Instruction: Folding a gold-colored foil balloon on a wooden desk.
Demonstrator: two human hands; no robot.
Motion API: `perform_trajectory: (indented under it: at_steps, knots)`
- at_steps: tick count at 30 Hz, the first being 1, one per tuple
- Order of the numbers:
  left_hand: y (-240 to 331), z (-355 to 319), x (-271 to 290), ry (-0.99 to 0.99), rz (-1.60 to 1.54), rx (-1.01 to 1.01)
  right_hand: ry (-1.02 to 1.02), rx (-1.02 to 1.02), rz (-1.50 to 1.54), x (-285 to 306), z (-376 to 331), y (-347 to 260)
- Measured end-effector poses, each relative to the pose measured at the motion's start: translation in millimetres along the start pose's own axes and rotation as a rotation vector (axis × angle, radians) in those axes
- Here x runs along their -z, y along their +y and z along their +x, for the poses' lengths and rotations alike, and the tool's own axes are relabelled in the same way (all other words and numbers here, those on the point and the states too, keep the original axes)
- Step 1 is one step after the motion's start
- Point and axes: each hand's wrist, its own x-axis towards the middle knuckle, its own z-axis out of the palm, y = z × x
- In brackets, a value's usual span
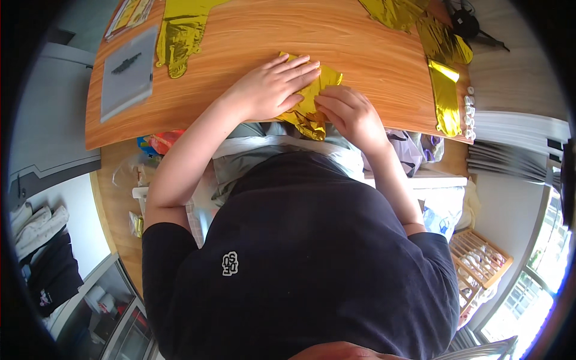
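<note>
A deflated gold foil balloon [308, 101], flat and creased, lies at the table's near edge, its lower end hanging over the edge toward my lap. My left hand [273, 89] rests flat on its left part, fingers stretched out and pointing right. At the balloon's right side, my right hand [354, 113] pinches the foil between thumb and curled fingers. The two hands are close but apart, with foil showing between them. My left palm hides part of the balloon.
More flat gold foil balloons lie at the far left [183, 42], far right [396, 12] and right edge [444, 99] of the wooden table [240, 45]. A clear plastic sleeve [129, 75] sits left. Small white rolls [469, 114] line the right edge, near a black object [465, 24].
</note>
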Motion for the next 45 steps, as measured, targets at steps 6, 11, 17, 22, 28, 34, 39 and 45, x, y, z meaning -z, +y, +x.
perform_trajectory:
  at_steps: [6,11,17,22,28,34,39,45]
  knots:
    - [0,-2,-6,0.030,-0.006,0.006,0.031,0.089,-0.006,-2,-19,-18]
    - [-1,-3,-7,0.048,-0.008,0.005,0.040,0.115,0.031,-8,-19,-11]
    - [-2,-1,-7,0.060,-0.017,-0.001,0.107,-0.089,0.114,-13,-6,-17]
    - [-3,-3,-8,0.063,-0.080,0.008,0.186,-0.216,0.127,-19,11,-24]
    - [3,-3,-3,0.015,0.016,0.048,0.233,-0.194,0.043,-23,22,-24]
    - [-5,-5,0,0.057,-0.290,0.096,0.141,-0.335,0.087,-23,27,-16]
    - [-1,-11,17,0.351,-0.455,0.170,0.157,-0.322,0.136,-25,28,-14]
    - [26,-67,28,0.421,-0.084,0.300,0.131,-0.315,0.116,-25,29,-14]
